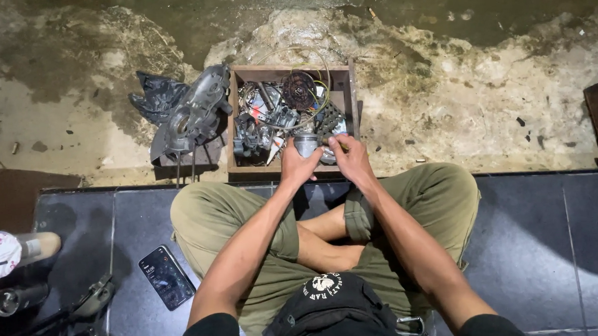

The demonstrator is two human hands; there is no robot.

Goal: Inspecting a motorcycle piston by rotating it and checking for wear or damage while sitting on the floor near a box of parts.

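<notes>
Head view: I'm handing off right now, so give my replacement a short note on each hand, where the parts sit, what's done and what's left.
Left hand: gripping the small grey metal cylinder from the left.
Right hand: on the cylinder's right side, fingers at its top edge.
Both are held over the near edge of the wooden box, which is full of mixed metal parts.
A grey engine cover lies left of the box; a phone lies on the tiles by the left knee.
Done: cylinder in hand.
Left: cannot tell from this view.
</notes>
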